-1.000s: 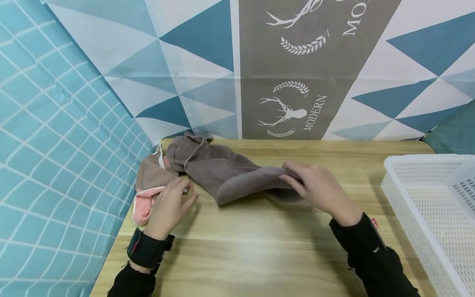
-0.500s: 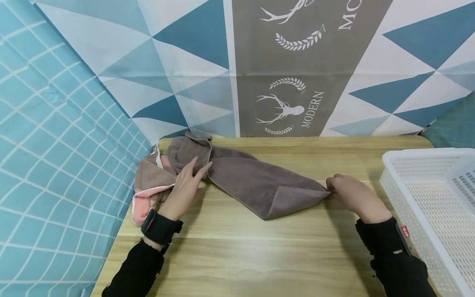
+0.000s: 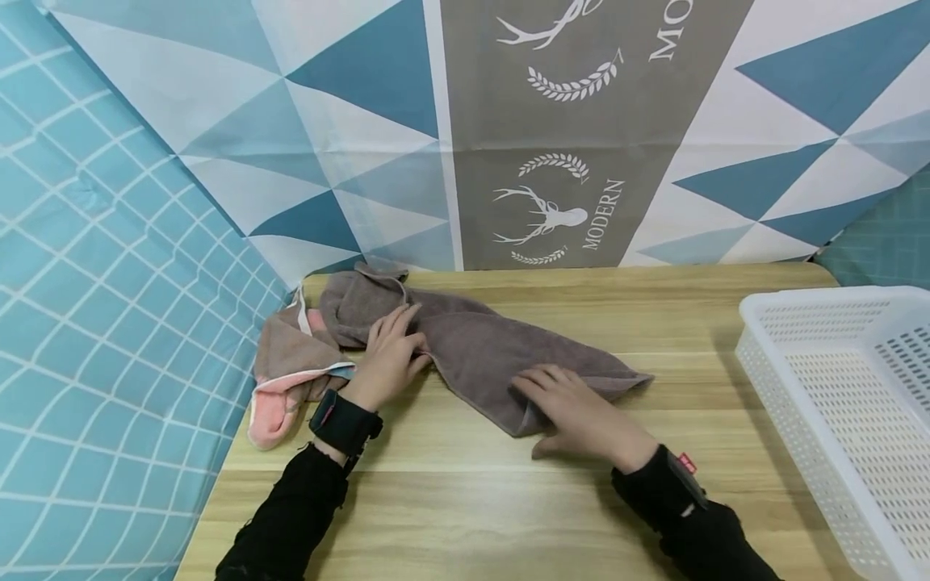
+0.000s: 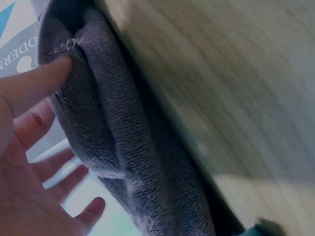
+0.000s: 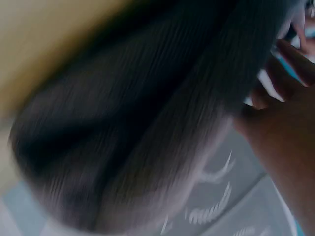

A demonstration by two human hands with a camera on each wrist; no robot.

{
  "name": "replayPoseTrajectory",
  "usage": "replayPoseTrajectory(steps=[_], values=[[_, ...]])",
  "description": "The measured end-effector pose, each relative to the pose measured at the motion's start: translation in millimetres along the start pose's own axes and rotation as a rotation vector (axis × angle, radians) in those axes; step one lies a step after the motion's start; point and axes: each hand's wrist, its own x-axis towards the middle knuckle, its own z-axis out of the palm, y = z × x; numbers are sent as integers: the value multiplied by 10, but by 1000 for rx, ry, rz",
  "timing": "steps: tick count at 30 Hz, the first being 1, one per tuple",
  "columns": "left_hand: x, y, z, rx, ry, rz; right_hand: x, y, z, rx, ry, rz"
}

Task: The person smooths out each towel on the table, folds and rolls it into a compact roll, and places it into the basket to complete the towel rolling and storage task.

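Note:
A grey-brown towel lies loosely spread across the wooden table, bunched at its left end and tapering to a corner on the right. My left hand is at its near edge by the bunched part. In the left wrist view the thumb of that hand touches the towel's stitched edge while the other fingers are spread. Over the towel's right half is my right hand, fingers loosely extended and holding nothing. The right wrist view is blurred, with the towel beside the right hand.
A crumpled brown and pink cloth lies at the table's left side, against the blue checked side curtain. On the right stands a white perforated plastic basket. A patterned sheet hangs behind the table.
The towel's right part has been pulled out rightward and laid flatter. My right hand has let go of its corner and come back left over it; the left hand has moved right along the towel.

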Motion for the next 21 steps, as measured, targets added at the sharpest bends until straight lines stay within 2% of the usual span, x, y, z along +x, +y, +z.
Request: replayPoseTrajectory(steps=[4,6,8,10,14,18,21], values=[[-39,69,-35,84,1,116,14,-33,111,-125,32,-38],[-82,110,-67,112,-7,179,-23,-19,121,-190,60,-47],[-131,153,-108,121,-24,222,-87,-1,84,-210,68,-63],[-176,189,-151,120,-42,252,-176,14,-1,-186,76,-65],[-248,248,-170,133,-35,347,-380,60,-248,-112,171,-67],[-333,313,-90,105,-1,466,-592,72,-488,-46,228,-63],[-367,311,-23,134,22,496,-760,30,-666,-5,226,-45]])
